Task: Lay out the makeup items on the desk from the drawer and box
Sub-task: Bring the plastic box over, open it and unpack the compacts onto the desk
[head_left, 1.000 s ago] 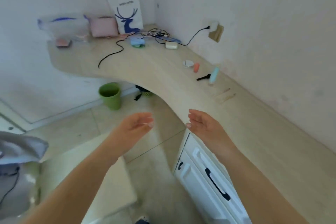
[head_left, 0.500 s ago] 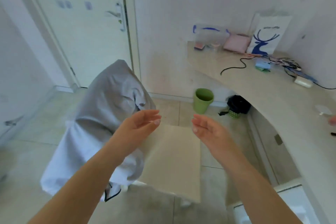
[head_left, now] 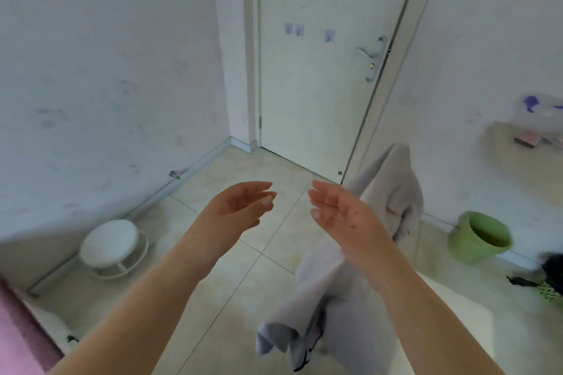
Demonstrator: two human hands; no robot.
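Observation:
My left hand and my right hand are raised in front of me over the tiled floor, palms facing each other, fingers relaxed, both holding nothing. Only the left end of the desk shows at the far right edge, with a clear plastic box and a small pink item on it. The drawer and the makeup items laid further along the desk are out of view.
A chair draped with a grey garment stands just right of my right hand. A green bin sits by the wall under the desk. A white round stool is at the left wall. A closed door is ahead.
My view has swung left, away from the desk toward the door and the left wall. Both hands stay raised and empty in the same pose.

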